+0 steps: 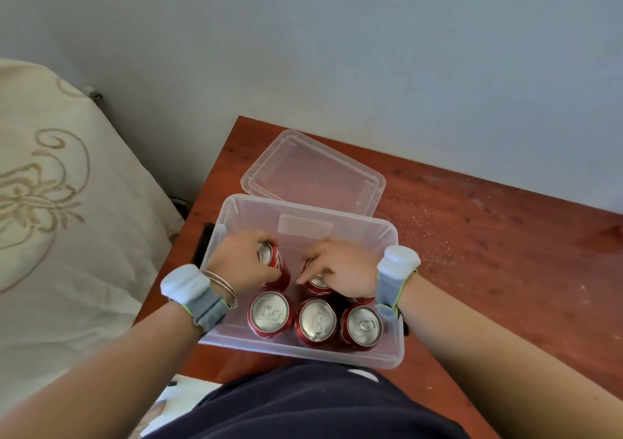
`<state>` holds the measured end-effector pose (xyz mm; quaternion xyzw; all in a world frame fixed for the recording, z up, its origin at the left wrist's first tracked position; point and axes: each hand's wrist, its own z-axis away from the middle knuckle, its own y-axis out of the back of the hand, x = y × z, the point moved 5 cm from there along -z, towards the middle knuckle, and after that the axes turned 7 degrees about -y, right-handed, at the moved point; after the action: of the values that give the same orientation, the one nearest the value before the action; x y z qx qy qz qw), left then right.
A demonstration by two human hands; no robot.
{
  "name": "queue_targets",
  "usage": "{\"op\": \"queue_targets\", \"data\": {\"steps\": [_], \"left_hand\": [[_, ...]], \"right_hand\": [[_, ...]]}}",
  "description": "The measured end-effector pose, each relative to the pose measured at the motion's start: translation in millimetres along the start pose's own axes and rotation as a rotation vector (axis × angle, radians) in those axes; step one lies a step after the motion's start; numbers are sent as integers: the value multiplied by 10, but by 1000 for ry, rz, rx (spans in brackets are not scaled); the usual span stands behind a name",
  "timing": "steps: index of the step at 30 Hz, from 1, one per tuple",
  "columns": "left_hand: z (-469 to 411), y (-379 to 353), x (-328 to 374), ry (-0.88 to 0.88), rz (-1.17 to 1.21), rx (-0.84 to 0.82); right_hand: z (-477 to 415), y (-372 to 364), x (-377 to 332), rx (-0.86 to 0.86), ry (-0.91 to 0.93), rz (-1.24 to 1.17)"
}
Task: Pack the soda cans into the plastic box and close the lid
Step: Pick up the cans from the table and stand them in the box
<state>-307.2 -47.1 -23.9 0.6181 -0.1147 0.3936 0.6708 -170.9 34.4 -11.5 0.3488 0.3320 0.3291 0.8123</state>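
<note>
- Our left hand [243, 260] is inside the box, fingers curled around the side of a red aluminium soda can with a silver top [273, 263], which tilts in the far left part of the box.
- Our right hand [340, 272] is also inside, fingers bent down and pinching the rim of a second red can [317, 283] in the far middle of the box; this can is largely hidden under the hand.
- Each wrist carries a grey strap with a white padded block: the left wristband [195, 292], with thin silver bangles [220, 283] just beside it, and the right wristband [396, 275].
- Three more red cans stand upright in a row along the near wall of the box: the left one [269, 314], the middle one [316, 320] and the right one [362, 325], close together.
- A sliver of one more red can shows under our right wrist; we cannot tell more about it.
- The clear rectangular plastic box [303, 354] sits on the reddish-brown wooden table [488, 236], near its left edge.
- The clear plastic lid [313, 172] lies flat on the table just beyond the box, off it.
- A cream embroidered bedcover [50, 202] lies to the left of the table, and a pale grey wall [337, 51] rises beyond.
</note>
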Motion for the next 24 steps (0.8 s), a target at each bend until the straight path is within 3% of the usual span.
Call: {"op": "queue_targets", "data": {"steps": [6,10,16,20,24], "left_hand": [[-80,-234,19,-47,-74,-114],[-90,-295,-18,-14,156,-280],[93,-568,-190,363,440,-181],[55,-622,-144,431,488,-106],[48,-603,-186,557,735,55]], "right_hand": [[-75,255,228,108,-99,-104],[-198,206,286,103,-137,-125],[-316,-39,404,79,-246,-198],[-342,-187,417,137,-307,-306],[-353,-186,417,140,-306,-286]]}}
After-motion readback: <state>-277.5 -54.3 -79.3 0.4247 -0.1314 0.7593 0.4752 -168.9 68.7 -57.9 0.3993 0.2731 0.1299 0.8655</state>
